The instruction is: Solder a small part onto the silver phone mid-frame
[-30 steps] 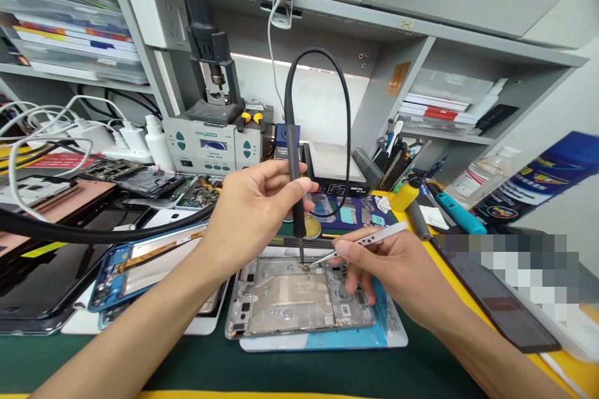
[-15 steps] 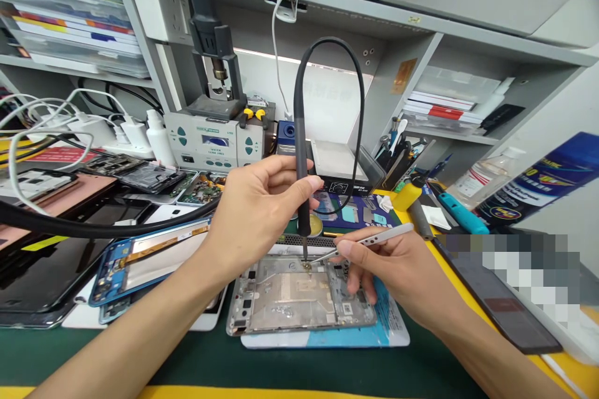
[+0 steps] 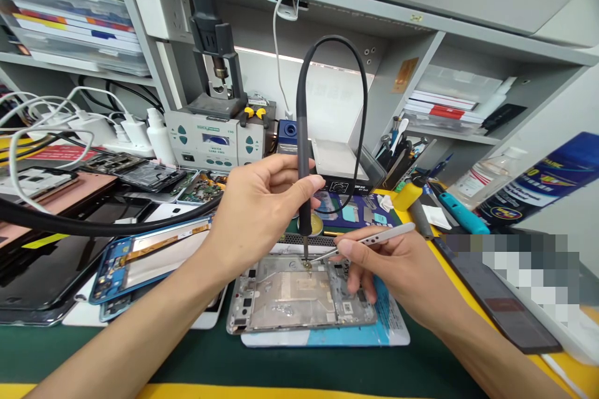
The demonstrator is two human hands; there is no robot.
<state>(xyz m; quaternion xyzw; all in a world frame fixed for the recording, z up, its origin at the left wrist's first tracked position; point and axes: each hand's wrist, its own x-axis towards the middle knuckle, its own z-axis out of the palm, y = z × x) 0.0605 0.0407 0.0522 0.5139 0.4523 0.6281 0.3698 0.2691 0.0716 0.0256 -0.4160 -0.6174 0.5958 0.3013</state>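
My left hand (image 3: 276, 206) grips a black soldering iron (image 3: 304, 162) upright, its tip pointing down at a small gold-coloured part (image 3: 307, 265). That part sits near the upper edge of a bare metal phone frame (image 3: 290, 299). Between thumb and fingers, my right hand (image 3: 374, 255) pinches silver tweezers (image 3: 381, 235), whose points meet the same spot from the right. Whether the tweezers actually grip the part is too small to tell. Beneath the phone frame lies a white and blue card (image 3: 327, 338). My right fingertips hang over the frame's right end.
Phone parts, including a blue phone housing (image 3: 154, 255), are piled at the left. A soldering station (image 3: 210, 140) stands behind, with the iron's looping cable (image 3: 364, 100) nearby. To the right are a yellow-capped bottle (image 3: 408, 195), a teal tool (image 3: 463, 213) and a dark phone (image 3: 496, 299).
Almost nothing differs. The view has shifted very slightly, while both hands, the soldering iron and the tweezers keep their places over the phone frame.
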